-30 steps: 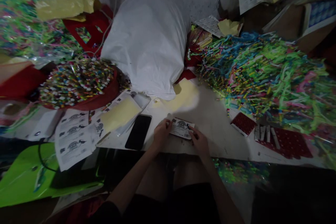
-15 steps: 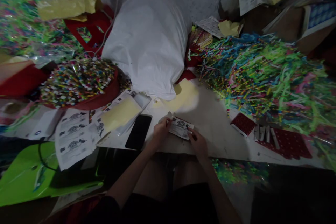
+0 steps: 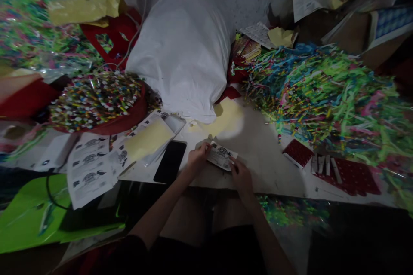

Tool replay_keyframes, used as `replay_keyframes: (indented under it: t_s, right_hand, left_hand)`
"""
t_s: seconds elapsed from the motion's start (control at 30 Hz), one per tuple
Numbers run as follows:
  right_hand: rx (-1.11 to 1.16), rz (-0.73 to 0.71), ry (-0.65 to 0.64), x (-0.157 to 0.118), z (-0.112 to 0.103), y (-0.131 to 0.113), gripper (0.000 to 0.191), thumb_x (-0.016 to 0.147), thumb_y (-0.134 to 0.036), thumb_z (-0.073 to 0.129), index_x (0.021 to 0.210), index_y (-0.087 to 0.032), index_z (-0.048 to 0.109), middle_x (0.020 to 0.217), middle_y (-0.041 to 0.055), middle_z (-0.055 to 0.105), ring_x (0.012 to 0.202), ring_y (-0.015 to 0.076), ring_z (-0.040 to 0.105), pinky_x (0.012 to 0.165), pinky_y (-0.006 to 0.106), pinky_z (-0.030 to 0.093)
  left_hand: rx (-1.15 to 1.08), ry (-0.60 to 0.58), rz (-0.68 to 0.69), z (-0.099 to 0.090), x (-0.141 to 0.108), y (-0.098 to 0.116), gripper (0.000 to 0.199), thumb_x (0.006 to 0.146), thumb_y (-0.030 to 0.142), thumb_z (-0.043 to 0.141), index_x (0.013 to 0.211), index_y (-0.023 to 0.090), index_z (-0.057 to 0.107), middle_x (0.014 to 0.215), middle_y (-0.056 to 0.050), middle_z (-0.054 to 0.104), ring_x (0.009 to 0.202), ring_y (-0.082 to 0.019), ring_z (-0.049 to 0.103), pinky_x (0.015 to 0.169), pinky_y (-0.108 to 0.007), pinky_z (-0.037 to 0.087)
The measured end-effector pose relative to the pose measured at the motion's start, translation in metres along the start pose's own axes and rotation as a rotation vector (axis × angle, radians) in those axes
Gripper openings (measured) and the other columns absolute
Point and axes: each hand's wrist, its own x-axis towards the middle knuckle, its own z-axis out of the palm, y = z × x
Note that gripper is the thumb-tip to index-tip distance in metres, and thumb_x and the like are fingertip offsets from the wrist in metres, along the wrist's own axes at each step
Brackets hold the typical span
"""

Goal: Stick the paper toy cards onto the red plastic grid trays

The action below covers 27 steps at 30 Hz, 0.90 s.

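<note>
A small white printed label card (image 3: 222,156) with black lettering is between my hands, just above the table's front part. My left hand (image 3: 198,158) pinches its left end between thumb and fingers. At the card's right edge, my right hand (image 3: 240,176) has its fingers closed on it. What lies under the card is hidden. Left of my left hand lies a black phone (image 3: 170,161). Beyond the card a pale yellow sheet (image 3: 227,116) lies on the table (image 3: 258,159).
A big white sack (image 3: 180,51) stands at the back. To the left are a red basin (image 3: 129,120) of beaded sticks and printed label sheets (image 3: 92,172). At right lie a heap of colourful ribbon strands (image 3: 332,94), red dotted packets (image 3: 355,176) and a green chair (image 3: 29,219) at lower left.
Both hands still hold the label card in nearly the same place. The fingers of my right hand have shifted slightly at its right edge.
</note>
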Motion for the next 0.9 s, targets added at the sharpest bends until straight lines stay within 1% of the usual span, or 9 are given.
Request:
replay_keyframes:
  t_s: [0.3,0.5,0.7,0.9]
  right_hand:
    - [-0.086,-0.026,-0.022,0.0009,0.0031,0.0048,0.034,0.089,-0.028,0.041,0.116,-0.023,0.061,0.112,0.0062,0.065,0.099,0.019,0.061,0.087,0.033,0.047]
    - [-0.18,-0.035,-0.061,-0.0004,0.0058,0.003,0.034,0.09,-0.025,0.041,0.118,-0.022,0.06,0.114,0.0077,0.064,0.098,0.0202,0.061,0.084,0.032,0.048]
    - [-0.234,-0.057,-0.043,-0.0014,0.0069,0.0033,0.034,0.09,-0.026,0.04,0.117,-0.024,0.06,0.11,0.0061,0.065,0.094,0.0184,0.062,0.08,0.03,0.049]
    - [-0.26,-0.03,-0.022,-0.0043,0.0097,0.0009,0.033,0.089,-0.026,0.041,0.115,-0.024,0.061,0.109,0.0059,0.066,0.094,0.0179,0.062,0.08,0.028,0.048]
  left_hand:
    - [0.095,-0.001,0.028,-0.0008,0.0009,0.0027,0.036,0.096,0.039,0.03,0.103,0.018,0.057,0.073,-0.008,0.067,0.065,-0.02,0.065,0.052,-0.025,0.032]
    - [0.092,-0.004,0.024,0.0011,0.0025,-0.002,0.032,0.094,0.038,0.034,0.103,0.018,0.057,0.072,-0.007,0.067,0.063,-0.019,0.064,0.053,-0.024,0.034]
    - [0.088,-0.017,0.011,0.0041,0.0031,-0.0025,0.031,0.094,0.039,0.036,0.103,0.019,0.058,0.075,-0.007,0.068,0.065,-0.019,0.064,0.055,-0.024,0.035]
    - [0.093,-0.036,-0.021,0.0063,0.0041,-0.0017,0.036,0.095,0.041,0.031,0.102,0.017,0.058,0.077,-0.009,0.069,0.069,-0.019,0.065,0.057,-0.025,0.036]
